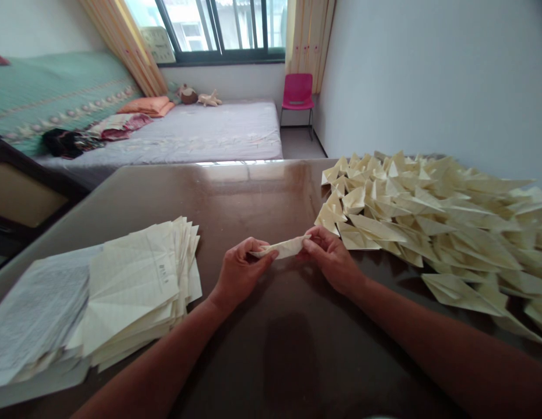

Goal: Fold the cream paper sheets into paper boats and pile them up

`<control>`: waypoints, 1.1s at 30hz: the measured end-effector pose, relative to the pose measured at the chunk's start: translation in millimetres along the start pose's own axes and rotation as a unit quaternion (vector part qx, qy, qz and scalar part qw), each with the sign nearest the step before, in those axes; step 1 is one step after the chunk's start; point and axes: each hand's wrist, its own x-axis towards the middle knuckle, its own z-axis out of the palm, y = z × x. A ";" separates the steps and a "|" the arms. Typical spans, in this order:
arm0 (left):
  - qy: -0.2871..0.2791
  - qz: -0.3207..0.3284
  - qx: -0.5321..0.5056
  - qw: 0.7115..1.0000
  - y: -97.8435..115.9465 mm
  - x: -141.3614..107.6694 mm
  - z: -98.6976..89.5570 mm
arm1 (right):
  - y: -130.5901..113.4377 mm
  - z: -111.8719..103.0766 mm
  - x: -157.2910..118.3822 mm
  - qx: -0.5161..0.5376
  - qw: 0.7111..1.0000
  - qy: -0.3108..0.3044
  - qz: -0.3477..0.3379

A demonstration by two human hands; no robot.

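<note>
Between my two hands a narrow strip of folded cream paper is held level above the dark table. My left hand pinches its left end, thumb in front and fingers behind. At the other end my right hand grips the paper between thumb and fingertips. Left of my hands lies a stack of creased cream paper sheets, with faint ruled lines and some print on the top one. To the right spreads a large heap of folded paper pieces, pointed and boat-like; its near-left edge sits just behind my right hand.
The glossy brown table reflects the window light. Greyish printed sheets lie at its left edge. A dark-framed chair stands at the left. Beyond are a bed and a pink chair by the wall.
</note>
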 end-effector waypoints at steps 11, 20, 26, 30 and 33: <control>-0.037 0.042 0.011 0.998 12.0 -9.0 5.6 | -0.1 8.9 -4.2 0.002 0.997 -0.036 0.064; -0.025 0.010 0.005 1.000 11.6 -7.9 6.8 | -2.7 6.9 -3.3 -0.055 0.998 -0.030 0.004; -0.093 -0.023 -0.008 0.995 8.1 -7.8 6.8 | -0.5 6.5 -4.8 -0.112 0.993 -0.033 -0.015; -0.093 -0.036 -0.009 0.995 8.3 -6.6 5.3 | -0.7 6.0 -4.4 -0.116 0.992 -0.046 -0.009; -0.083 -0.037 0.011 0.996 5.7 -2.5 0.7 | 0.6 1.0 -0.7 -0.111 0.992 -0.065 0.005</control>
